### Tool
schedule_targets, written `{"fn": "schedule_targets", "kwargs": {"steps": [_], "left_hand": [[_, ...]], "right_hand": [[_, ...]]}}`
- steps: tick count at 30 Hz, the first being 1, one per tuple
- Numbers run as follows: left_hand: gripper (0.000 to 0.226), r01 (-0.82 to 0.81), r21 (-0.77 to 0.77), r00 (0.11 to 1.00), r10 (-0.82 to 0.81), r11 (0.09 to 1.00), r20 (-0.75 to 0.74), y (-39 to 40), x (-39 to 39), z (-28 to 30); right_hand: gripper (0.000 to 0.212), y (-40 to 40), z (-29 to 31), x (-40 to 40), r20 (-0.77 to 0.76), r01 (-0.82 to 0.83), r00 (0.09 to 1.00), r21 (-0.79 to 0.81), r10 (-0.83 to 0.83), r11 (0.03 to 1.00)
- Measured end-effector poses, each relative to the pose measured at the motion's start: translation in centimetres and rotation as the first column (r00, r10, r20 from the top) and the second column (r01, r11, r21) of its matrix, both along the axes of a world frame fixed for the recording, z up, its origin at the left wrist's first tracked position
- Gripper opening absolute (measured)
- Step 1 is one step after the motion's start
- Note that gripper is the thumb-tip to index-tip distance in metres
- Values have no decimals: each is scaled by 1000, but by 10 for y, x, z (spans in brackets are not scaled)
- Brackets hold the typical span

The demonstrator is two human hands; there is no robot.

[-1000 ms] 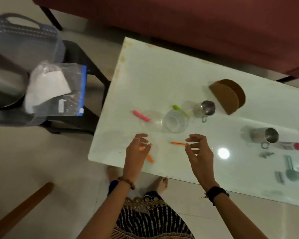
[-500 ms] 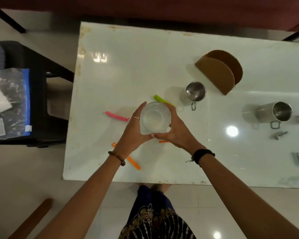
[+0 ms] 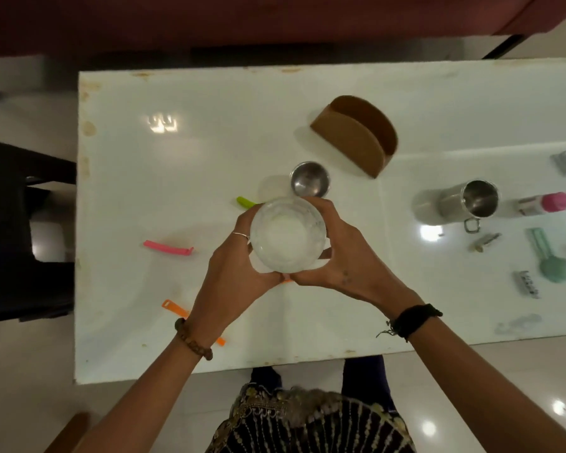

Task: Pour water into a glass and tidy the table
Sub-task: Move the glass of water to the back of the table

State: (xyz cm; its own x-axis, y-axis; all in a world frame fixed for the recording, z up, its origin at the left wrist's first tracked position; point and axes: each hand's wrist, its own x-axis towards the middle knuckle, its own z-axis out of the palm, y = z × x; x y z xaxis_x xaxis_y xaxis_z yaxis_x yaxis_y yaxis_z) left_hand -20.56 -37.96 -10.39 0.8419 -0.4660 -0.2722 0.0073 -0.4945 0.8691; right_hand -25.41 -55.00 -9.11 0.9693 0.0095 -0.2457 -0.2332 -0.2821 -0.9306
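Note:
A clear glass (image 3: 287,236) is held upright above the white table (image 3: 183,158), seen from straight above. My left hand (image 3: 232,273) wraps its left side and my right hand (image 3: 343,256) wraps its right side, fingertips meeting at the near side. Just beyond the glass stands a small steel cup (image 3: 309,178). A larger steel mug (image 3: 471,202) with a handle lies on its side at the right. Whether the glass holds water I cannot tell.
Coloured clips lie on the table: pink (image 3: 168,248), green (image 3: 245,202), orange (image 3: 177,309). A brown curved holder (image 3: 356,140) stands at the back. At the right are a pink-capped bottle (image 3: 544,203), a teal scoop (image 3: 551,259) and small metal clips. A dark chair (image 3: 23,230) is left.
Both hands closed around the glass and raised it toward the camera, so it looks larger now. The view shifted over the table; the bag and basket at the left left the frame.

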Motion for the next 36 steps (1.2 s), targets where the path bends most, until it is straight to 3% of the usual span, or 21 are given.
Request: {"fn": "schedule_targets", "kwargs": {"steps": [11,19,27,36], "left_hand": [[84,41,-110,998,-37,993,45,-186,-5,36],[85,-3,-133,1000,2,991,-5,-305,23,-2],[86,-31,-48,999,30,998,-12,-348,52,-50],[86,-65,-14,997,64,998,-35,-354,56,-64]], "right_hand": [[85,-184,57,-11,32,-5,999,-161,11,987],[87,-294,18,18,2,-3,1000,-217,3,976],[87,-331,-45,51,-12,-3,1000,-145,1,989],[86,-338,-63,59,-58,-7,998,-34,5,999]]}}
